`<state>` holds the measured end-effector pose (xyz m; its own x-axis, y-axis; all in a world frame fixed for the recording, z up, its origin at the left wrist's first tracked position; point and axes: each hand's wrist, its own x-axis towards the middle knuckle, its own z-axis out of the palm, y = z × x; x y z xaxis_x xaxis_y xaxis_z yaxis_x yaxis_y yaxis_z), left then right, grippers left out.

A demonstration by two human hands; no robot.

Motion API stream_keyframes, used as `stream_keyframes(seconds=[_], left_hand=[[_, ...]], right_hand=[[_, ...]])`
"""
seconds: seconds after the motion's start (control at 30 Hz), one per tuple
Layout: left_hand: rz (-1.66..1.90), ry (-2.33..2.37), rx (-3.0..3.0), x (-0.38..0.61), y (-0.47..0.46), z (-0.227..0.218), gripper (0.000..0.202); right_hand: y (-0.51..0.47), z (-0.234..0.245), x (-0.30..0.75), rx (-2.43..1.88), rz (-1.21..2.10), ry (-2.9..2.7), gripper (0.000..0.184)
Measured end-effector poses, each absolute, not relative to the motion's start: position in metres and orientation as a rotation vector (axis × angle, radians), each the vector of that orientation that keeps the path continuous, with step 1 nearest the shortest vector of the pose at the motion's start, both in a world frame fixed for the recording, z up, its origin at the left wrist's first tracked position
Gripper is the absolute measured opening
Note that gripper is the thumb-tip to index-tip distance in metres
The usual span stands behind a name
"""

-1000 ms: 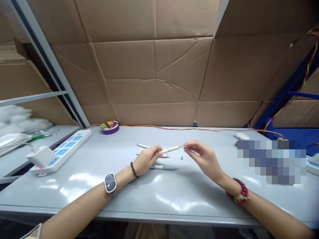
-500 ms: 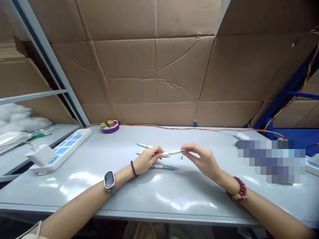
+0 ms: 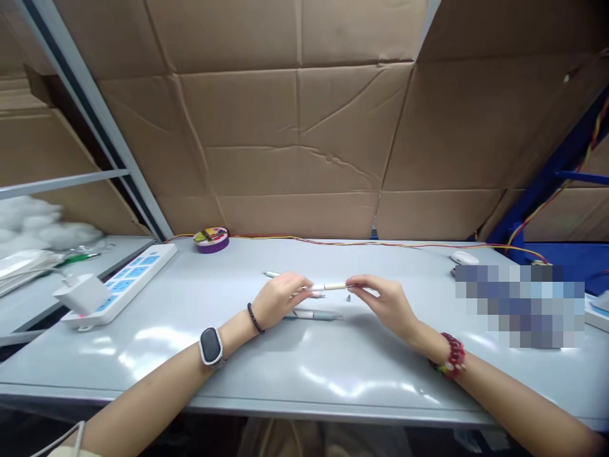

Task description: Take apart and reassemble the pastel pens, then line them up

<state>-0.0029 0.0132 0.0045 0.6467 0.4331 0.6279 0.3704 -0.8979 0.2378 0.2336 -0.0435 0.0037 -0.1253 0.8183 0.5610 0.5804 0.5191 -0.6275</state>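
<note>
Both hands have sunk slightly toward the table (image 3: 304, 374) since a second ago, and the cream pen (image 3: 328, 287) between them now sits nearly level. The left hand (image 3: 280, 298) pinches its rear end; the right hand (image 3: 383, 301) pinches its metal tip between thumb and forefinger. A small loose part (image 3: 348, 298) lies just below the tip, a grey-blue pen (image 3: 311, 315) under the left fingers, and a white pen (image 3: 271, 274) beyond. Farther left are a power strip (image 3: 128, 282) and a tape roll (image 3: 211, 239).
</note>
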Motion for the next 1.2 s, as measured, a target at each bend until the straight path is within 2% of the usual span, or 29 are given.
stream_keyframes(seconds=[0.17, 0.3, 0.53, 0.77, 0.93, 1.03, 1.1, 1.2], left_hand=[[1.277, 0.642, 2.967, -0.002, 0.012, 0.004, 0.015], [1.209, 0.674, 3.083, -0.003, 0.011, 0.003, 0.019], [1.046, 0.652, 3.083, -0.002, 0.011, 0.005, 0.025], [0.961, 0.597, 3.178, -0.004, 0.013, 0.007, 0.021], [0.65, 0.736, 3.045, -0.004, 0.009, 0.007, 0.031], [0.624, 0.695, 3.033, -0.004, 0.008, 0.009, 0.031], [0.715, 0.666, 3.036, -0.005, 0.01, 0.011, 0.029], [0.85, 0.611, 3.126, -0.005, 0.012, 0.012, 0.023]], right_hand=[[-0.044, 0.007, 0.229, -1.251, 0.555, -1.73, 0.021], [-0.044, 0.01, 0.228, -1.306, 0.734, -1.757, 0.025], [-0.041, 0.001, 0.23, -1.359, 0.513, -1.916, 0.037], [-0.041, -0.001, 0.228, -1.407, 0.654, -1.981, 0.049], [-0.042, 0.001, 0.233, -1.238, 0.167, -2.284, 0.038], [-0.043, -0.002, 0.235, -1.15, -0.066, -2.389, 0.037], [-0.044, -0.003, 0.233, -1.155, -0.045, -2.375, 0.038], [-0.046, -0.003, 0.226, -1.244, 0.279, -2.24, 0.04]])
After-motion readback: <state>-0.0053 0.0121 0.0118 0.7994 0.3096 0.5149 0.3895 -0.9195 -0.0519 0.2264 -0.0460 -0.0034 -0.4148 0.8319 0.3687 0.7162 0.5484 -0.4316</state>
